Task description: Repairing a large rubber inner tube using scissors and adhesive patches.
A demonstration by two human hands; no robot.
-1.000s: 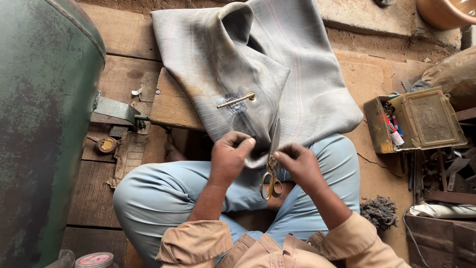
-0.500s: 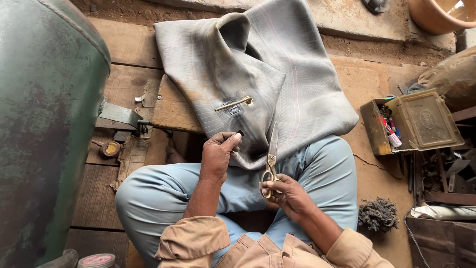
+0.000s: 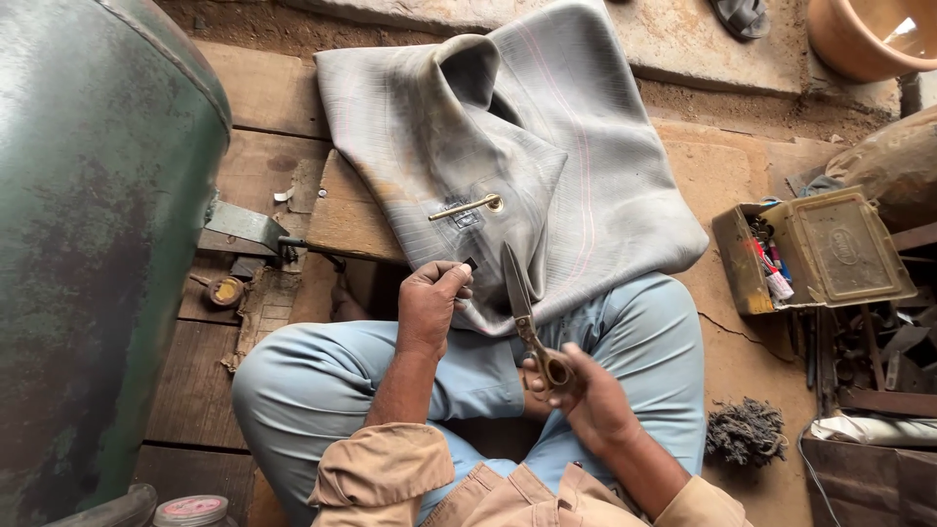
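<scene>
Lying across the person's lap and the wooden planks (image 3: 264,176), the grey rubber inner tube (image 3: 547,166) looks limp, floppy and fairly heavy, likely to sag unless pinched near its edge. The left hand (image 3: 429,303) is clenched on that lower edge beside the brass valve (image 3: 468,206). The right hand (image 3: 586,395) grasps scissors (image 3: 527,312), blades pointing up at the rubber.

The inner tube (image 3: 547,185) is spread over the knees; scissors (image 3: 527,312) are held right of the left hand (image 3: 429,303), a box (image 3: 820,254) lying farther right.
</scene>
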